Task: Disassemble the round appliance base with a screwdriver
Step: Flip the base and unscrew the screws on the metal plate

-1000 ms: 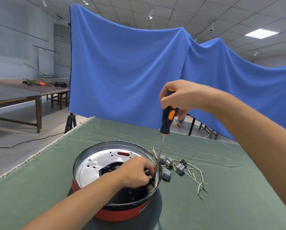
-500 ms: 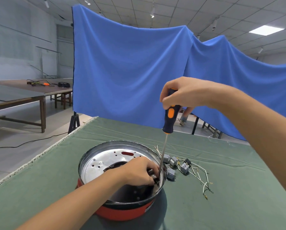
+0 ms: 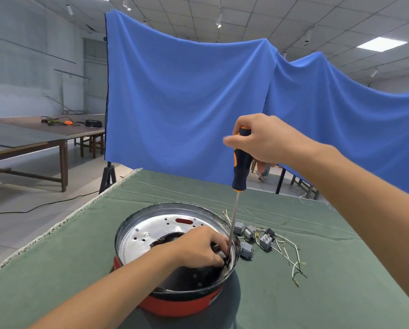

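Observation:
The round appliance base (image 3: 151,236) has a red outer shell, a black rim and a silver perforated plate inside; it sits on the green table cloth (image 3: 341,269). My right hand (image 3: 262,138) grips the black and orange handle of a long screwdriver (image 3: 240,169), held nearly upright, with its tip down inside the base at the right wall. My left hand (image 3: 201,248) reaches into the base, its fingers curled round a small part next to the screwdriver tip. What the tip touches is hidden by my fingers.
Several grey relay-like parts (image 3: 248,233) with white wires (image 3: 288,255) lie on the cloth right of the base. A blue curtain (image 3: 186,103) hangs behind the table. The table's left edge (image 3: 56,229) drops to the floor; a wooden table (image 3: 32,138) stands at the far left.
The view has shifted a little. My right hand's fingers have moved on the screwdriver handle, and the orange mark has turned to the side. My left hand stays inside the base.

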A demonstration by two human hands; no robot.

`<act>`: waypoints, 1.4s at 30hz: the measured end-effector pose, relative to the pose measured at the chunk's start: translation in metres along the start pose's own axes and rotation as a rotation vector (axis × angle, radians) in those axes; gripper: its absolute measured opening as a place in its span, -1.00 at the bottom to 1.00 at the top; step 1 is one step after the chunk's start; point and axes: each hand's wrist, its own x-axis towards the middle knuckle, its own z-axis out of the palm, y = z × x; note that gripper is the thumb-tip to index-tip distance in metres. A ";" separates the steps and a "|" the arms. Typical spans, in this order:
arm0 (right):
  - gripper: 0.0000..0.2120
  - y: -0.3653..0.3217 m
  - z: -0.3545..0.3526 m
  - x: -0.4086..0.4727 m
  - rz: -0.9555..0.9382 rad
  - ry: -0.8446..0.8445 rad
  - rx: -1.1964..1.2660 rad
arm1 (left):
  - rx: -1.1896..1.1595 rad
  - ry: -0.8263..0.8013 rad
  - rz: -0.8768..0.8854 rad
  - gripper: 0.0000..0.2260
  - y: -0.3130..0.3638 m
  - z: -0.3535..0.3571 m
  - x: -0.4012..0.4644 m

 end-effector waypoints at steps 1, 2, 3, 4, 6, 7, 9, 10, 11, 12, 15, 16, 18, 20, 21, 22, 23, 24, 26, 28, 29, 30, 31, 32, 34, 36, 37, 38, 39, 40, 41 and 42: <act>-0.90 0.000 -0.001 0.001 0.002 -0.016 0.041 | -0.003 -0.003 0.003 -0.84 0.000 0.000 0.000; -0.92 0.000 -0.004 0.001 0.008 -0.050 0.092 | -0.010 -0.006 0.006 -0.84 0.000 0.001 0.000; -0.88 -0.001 -0.007 0.001 0.012 -0.099 0.144 | -0.018 -0.007 0.009 -0.85 0.000 0.001 0.000; -0.85 -0.001 -0.010 0.001 0.017 -0.135 0.175 | -0.022 -0.006 0.013 -0.85 0.000 0.001 0.000; -0.89 -0.001 -0.010 -0.003 0.014 -0.127 0.161 | -0.014 -0.006 0.024 -0.85 -0.001 0.001 0.000; -0.85 -0.001 -0.009 -0.004 0.015 -0.085 0.132 | -0.010 -0.006 0.029 -0.85 -0.001 0.001 0.001; -0.67 0.002 -0.004 -0.006 0.006 0.035 0.038 | -0.007 -0.005 0.030 -0.86 -0.001 0.001 0.001; -0.67 0.003 -0.002 -0.006 -0.007 0.077 0.007 | -0.008 -0.004 0.029 -0.86 -0.001 0.001 0.001; -0.74 0.003 -0.001 -0.006 -0.017 0.082 -0.002 | -0.010 -0.001 0.029 -0.86 -0.001 0.001 0.001; -0.84 0.003 -0.003 -0.005 -0.020 0.048 0.018 | -0.014 0.003 0.029 -0.86 -0.001 0.001 0.001; -0.84 0.000 -0.013 -0.004 -0.002 -0.136 0.166 | -0.018 0.010 0.043 -0.86 -0.001 0.001 0.000; -0.83 -0.001 -0.015 -0.006 -0.002 -0.168 0.182 | -0.017 0.011 0.046 -0.86 -0.001 0.001 0.000; -0.93 -0.001 -0.012 -0.010 -0.024 -0.128 0.110 | -0.015 0.006 0.047 -0.84 -0.001 0.001 0.000; -0.75 0.000 -0.005 -0.013 -0.044 -0.019 -0.042 | -0.014 0.008 0.043 -0.81 -0.001 0.001 -0.001; -0.70 0.001 -0.003 -0.012 -0.051 0.029 -0.104 | -0.015 0.010 0.042 -0.81 0.000 0.001 -0.001; -0.74 0.001 -0.002 -0.010 -0.062 0.065 -0.121 | -0.021 0.009 0.043 -0.81 0.000 0.001 -0.001; -0.83 0.001 -0.003 -0.009 -0.061 0.044 -0.096 | -0.029 0.006 0.045 -0.81 0.000 0.002 -0.001; -0.88 0.001 -0.005 -0.009 -0.051 0.008 -0.034 | -0.038 0.005 0.046 -0.81 0.000 0.002 -0.002; -0.85 -0.001 -0.008 -0.009 -0.048 -0.098 0.110 | -0.055 0.010 0.051 -0.79 0.000 0.003 -0.003; -0.93 -0.002 -0.007 -0.012 -0.074 -0.109 0.129 | -0.078 -0.001 0.068 -0.77 0.001 0.003 -0.003; -0.85 -0.002 -0.006 -0.013 -0.079 -0.078 0.081 | -0.089 -0.006 0.074 -0.76 0.001 0.003 -0.003; -0.76 -0.003 -0.005 -0.013 -0.073 -0.029 0.026 | -0.093 -0.008 0.078 -0.76 0.001 0.002 -0.003; -0.75 -0.003 -0.004 -0.012 -0.075 0.006 -0.023 | -0.092 -0.006 0.080 -0.77 0.001 0.002 -0.003; -0.79 -0.003 -0.002 -0.011 -0.071 0.025 -0.027 | -0.091 -0.005 0.079 -0.78 0.000 0.002 -0.002; -0.79 -0.005 -0.002 -0.009 -0.027 -0.028 0.081 | -0.091 -0.001 0.071 -0.79 -0.001 0.003 -0.002; -0.75 -0.008 -0.002 -0.010 -0.005 -0.088 0.144 | -0.100 -0.003 0.070 -0.78 -0.001 0.003 -0.002; -0.77 -0.009 -0.001 -0.010 -0.023 -0.083 0.109 | -0.107 -0.006 0.071 -0.78 -0.001 0.003 -0.001; -0.80 -0.008 0.000 -0.010 -0.036 -0.059 0.074 | -0.115 -0.011 0.067 -0.78 0.000 0.003 -0.001; -0.76 -0.008 0.001 -0.011 -0.037 -0.025 0.052 | -0.121 -0.015 0.060 -0.78 -0.001 0.003 -0.001; -0.71 -0.008 0.002 -0.011 -0.028 0.004 0.033 | -0.126 -0.017 0.053 -0.78 -0.001 0.003 -0.001; -0.71 -0.007 0.003 -0.009 -0.019 0.022 0.010 | -0.129 -0.015 0.048 -0.78 -0.001 0.003 -0.001; -0.77 -0.006 0.004 -0.007 -0.009 0.031 0.001 | -0.129 -0.013 0.044 -0.79 -0.001 0.003 0.000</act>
